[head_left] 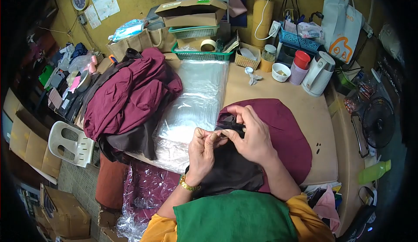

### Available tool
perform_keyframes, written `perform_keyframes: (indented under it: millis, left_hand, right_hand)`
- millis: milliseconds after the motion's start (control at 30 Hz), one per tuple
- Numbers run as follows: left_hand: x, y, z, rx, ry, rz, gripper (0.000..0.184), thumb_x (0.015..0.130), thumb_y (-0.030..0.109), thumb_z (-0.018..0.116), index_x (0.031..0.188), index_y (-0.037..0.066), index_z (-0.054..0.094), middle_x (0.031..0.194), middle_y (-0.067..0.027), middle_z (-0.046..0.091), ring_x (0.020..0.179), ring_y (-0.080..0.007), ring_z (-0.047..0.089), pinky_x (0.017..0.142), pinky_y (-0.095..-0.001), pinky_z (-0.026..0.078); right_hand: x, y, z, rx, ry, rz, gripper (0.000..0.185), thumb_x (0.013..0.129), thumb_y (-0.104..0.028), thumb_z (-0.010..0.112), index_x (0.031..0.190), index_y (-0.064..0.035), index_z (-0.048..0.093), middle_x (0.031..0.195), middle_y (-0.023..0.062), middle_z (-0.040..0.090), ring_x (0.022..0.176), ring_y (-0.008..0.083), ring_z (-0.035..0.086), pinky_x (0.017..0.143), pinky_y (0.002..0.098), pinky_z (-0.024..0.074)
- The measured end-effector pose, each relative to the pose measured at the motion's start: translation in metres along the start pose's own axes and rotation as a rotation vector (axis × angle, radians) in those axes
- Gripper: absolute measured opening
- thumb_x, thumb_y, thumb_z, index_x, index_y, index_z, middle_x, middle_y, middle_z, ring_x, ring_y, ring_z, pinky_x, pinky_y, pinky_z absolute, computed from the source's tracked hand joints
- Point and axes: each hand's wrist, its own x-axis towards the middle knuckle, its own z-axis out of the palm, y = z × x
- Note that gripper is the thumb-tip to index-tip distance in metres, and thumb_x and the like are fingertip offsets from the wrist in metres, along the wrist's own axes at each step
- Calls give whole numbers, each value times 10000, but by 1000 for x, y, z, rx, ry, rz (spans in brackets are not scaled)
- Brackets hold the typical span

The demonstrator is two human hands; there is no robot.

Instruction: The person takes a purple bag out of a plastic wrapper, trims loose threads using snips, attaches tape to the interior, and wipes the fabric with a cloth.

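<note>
A maroon and black garment lies in front of me, its black side nearest my body. My left hand is closed in a pinch at the garment's gathered dark edge, thumb against fingertips. Right against it, my right hand grips the same edge between thumb and curled fingers. The fingertips of both hands nearly touch, and the small bit between them is too hidden to make out. Beside the left hand lies a stack of clear plastic bags.
More maroon and black garments are heaped at the left. Along the back stand a green basket, a white bowl, a red-lidded tumbler and an electric kettle. Plastic-wrapped maroon cloth sits below the table's front edge.
</note>
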Motion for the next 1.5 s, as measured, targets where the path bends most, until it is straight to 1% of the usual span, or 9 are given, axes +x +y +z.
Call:
perform_keyframes:
  millis: [167, 233, 333, 433, 700, 800, 1233, 1333, 1500]
  left_hand:
    - [9, 14, -18, 34, 23, -40, 249, 1053, 216, 412, 952, -7, 460, 1016, -210, 680, 794, -190, 706, 693, -279, 594]
    - [17, 4, -46, 69, 239, -16, 386, 1055, 351, 400, 938, 6, 528, 991, -174, 697, 596, -75, 546, 488, -190, 375]
    - [25, 3, -68, 34, 259, -13, 319, 1022, 295, 485, 1043, -8, 582, 987, -107, 682, 577, -52, 487, 489, -201, 323]
    - [26, 19, -42, 581, -64, 64, 503, 798, 29, 731, 1275, 42, 571, 1167, -41, 555, 649, -71, 453, 648, -210, 430]
    - [34, 20, -16, 568, -132, 69, 55, 836, 40, 731, 826, -14, 733, 685, -11, 611, 655, -71, 528, 613, -226, 435]
    - [32, 19, -22, 426, -116, -195, 90, 867, 64, 710, 840, -21, 716, 725, -19, 637, 665, -75, 552, 630, -231, 447]
    - [29, 32, -14, 551, -15, 2, 191, 899, 132, 707, 1059, 30, 686, 881, -21, 681, 675, -25, 518, 607, -188, 432]
    - [31, 8, -18, 228, -98, -222, 182, 897, 155, 707, 1025, 25, 710, 713, 16, 663, 446, -16, 487, 396, -153, 381]
    - [25, 14, -5, -38, -46, -360, 171, 902, 134, 702, 1008, 0, 710, 785, -2, 653, 519, -25, 538, 449, -160, 411]
  right_hand:
    - [-1, 54, 14, 338, -228, 144, 225, 840, -136, 754, 738, -6, 601, 652, -35, 546, 613, 38, 437, 555, 249, 378]
    - [-3, 57, 13, 440, -205, 324, 196, 849, -153, 750, 771, -7, 645, 652, -1, 604, 618, 53, 496, 577, 254, 405]
    - [-8, 67, 20, 482, -192, 312, 208, 866, -161, 744, 755, -17, 643, 614, -48, 563, 587, 20, 437, 539, 241, 365]
    - [-9, 62, 24, 483, -209, 320, 253, 856, -159, 755, 720, -14, 598, 633, -63, 486, 609, 14, 382, 535, 225, 309]
    - [-14, 58, 24, 420, -172, 205, 220, 867, -154, 735, 770, 22, 644, 669, 1, 523, 633, 61, 445, 571, 262, 358]
    - [-15, 59, 23, 423, -172, 209, 204, 861, -148, 735, 794, 31, 664, 675, 37, 567, 638, 85, 484, 593, 282, 392]
    - [-15, 52, 27, 385, -166, 195, 181, 856, -134, 734, 811, 28, 666, 678, 27, 561, 633, 80, 474, 571, 279, 379]
    - [-16, 50, 29, 354, -121, 168, 201, 866, -135, 731, 758, 15, 650, 639, -4, 494, 600, 61, 406, 535, 259, 317]
    - [-17, 53, 28, 494, -140, 239, 206, 876, -136, 722, 761, 19, 649, 669, -13, 530, 620, 57, 418, 548, 257, 333]
